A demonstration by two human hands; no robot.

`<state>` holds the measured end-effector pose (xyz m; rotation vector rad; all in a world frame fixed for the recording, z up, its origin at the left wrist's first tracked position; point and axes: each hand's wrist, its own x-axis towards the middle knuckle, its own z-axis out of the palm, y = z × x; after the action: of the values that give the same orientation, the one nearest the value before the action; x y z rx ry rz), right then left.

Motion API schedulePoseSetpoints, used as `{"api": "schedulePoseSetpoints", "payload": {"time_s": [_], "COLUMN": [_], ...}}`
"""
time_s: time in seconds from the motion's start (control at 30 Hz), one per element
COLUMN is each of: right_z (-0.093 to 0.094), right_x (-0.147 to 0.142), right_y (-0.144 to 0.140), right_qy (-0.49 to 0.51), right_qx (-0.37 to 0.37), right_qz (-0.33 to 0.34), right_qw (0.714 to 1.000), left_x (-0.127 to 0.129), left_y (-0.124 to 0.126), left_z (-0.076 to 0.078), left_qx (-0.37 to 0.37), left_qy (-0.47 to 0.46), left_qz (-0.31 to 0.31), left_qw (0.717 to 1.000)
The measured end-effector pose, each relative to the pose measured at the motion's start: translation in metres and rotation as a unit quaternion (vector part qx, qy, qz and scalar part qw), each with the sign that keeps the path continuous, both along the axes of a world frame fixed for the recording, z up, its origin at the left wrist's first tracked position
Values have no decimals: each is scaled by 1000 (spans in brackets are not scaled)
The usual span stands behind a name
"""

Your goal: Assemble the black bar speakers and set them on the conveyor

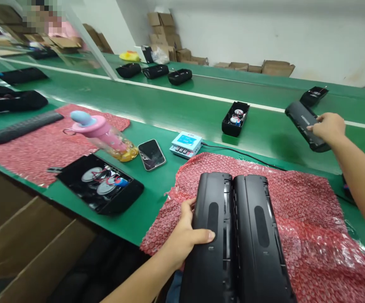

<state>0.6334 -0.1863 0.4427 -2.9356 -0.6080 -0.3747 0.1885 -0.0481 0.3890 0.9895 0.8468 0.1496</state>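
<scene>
My left hand (185, 237) grips the left of two black speaker housings (209, 235) lying side by side on red bubble wrap (308, 219). My right hand (327, 127) closes on another black casing (305, 124) farther off on the green conveyor belt (182, 105).

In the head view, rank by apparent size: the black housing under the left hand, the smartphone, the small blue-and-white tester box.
1. Black housing under the left hand: largest, though also nearest the camera.
2. Smartphone.
3. Tester box: looks about the same as the smartphone; too close to rank firmly.
</scene>
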Motion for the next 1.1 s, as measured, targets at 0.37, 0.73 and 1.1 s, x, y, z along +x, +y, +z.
{"api": "schedulePoseSetpoints", "payload": {"time_s": [0.37,0.73,1.1], "right_z": [-55,-39,-42], "right_x": [-203,-296,-329], "right_y": [-153,-99,-65], "right_qy": [-23,58,111], "right_qx": [-15,16,11], "right_qz": [15,188,340], "right_qw": [999,980,934], "left_x": [-7,-6,8], "left_y": [-3,-9,6], "left_z": [-3,5,-3], "left_qx": [-33,-8,49], "left_qy": [12,24,65], "left_qz": [-25,-46,-54], "left_qw": [999,999,995]}}
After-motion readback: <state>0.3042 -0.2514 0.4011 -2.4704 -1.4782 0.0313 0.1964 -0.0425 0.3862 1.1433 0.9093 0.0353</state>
